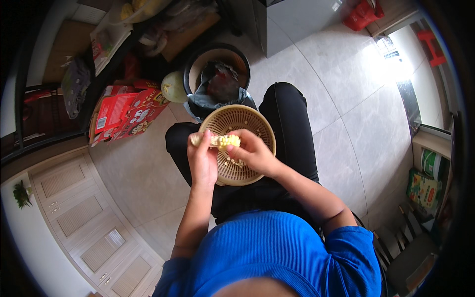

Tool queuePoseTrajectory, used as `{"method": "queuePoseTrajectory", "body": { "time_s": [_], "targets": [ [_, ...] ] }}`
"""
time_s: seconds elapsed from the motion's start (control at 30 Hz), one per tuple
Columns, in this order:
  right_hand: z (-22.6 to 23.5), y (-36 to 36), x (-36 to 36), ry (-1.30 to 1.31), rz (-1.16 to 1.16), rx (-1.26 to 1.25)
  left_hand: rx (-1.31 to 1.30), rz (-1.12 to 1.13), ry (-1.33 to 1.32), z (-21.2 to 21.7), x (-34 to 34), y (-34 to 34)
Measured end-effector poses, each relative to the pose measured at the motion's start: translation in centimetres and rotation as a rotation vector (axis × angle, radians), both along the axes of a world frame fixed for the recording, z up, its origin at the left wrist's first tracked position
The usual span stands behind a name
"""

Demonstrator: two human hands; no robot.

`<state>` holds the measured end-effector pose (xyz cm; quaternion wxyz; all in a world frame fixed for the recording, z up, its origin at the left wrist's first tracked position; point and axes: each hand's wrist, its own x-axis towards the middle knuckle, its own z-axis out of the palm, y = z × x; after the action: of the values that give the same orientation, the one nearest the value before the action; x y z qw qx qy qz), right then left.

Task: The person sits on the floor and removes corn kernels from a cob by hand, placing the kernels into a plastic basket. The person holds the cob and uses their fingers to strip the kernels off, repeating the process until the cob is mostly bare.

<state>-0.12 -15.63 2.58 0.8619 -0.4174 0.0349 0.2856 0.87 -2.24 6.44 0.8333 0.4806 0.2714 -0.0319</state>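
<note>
pale floor tiles (346, 99) lie under a seated person with a beige plastic basket (257, 123) on the lap. left hand (203, 161) and right hand (252, 153) both grasp a corn cob (222, 141) over the basket, with a lined bin (217, 74) just far of it.

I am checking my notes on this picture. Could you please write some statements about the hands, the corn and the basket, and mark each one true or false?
1. Both hands hold a corn cob over a round beige basket. True.
2. The basket stands on a table. False: it rests on the person's lap, on the black trousers.
3. The left hand grips the cob at its left end. True.
4. The basket is empty. False: loose yellow kernels lie inside it.
5. A lined bin stands on the floor beyond the knees. True.
6. The right hand hangs free at the person's side. False: it is on the cob.
</note>
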Motion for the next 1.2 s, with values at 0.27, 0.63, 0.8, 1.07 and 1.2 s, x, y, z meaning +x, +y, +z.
{"method": "queuePoseTrajectory", "body": {
  "time_s": [0.27,0.63,0.8,1.07,1.2],
  "targets": [
    [0.7,-2.4,1.5,0.035,0.132,0.135,0.241,-0.549,0.071,1.5,-1.4,0.2],
    [1.1,-1.5,0.6,-0.035,0.092,-0.202,0.521,-0.493,0.022,-0.2,-3.3,-1.4],
    [2.1,-1.0,0.7,-0.017,0.026,-0.12,0.715,-0.449,-0.016,-0.2,-3.8,-1.6],
    [-0.4,-0.4,0.0,-0.234,-0.081,-0.378,1.021,-0.403,-0.167,-0.5,-4.0,-2.8],
    [-0.2,-0.5,0.1,-0.221,-0.054,-0.375,0.966,-0.402,-0.103,-1.0,-4.1,-2.6]
  ]
}}
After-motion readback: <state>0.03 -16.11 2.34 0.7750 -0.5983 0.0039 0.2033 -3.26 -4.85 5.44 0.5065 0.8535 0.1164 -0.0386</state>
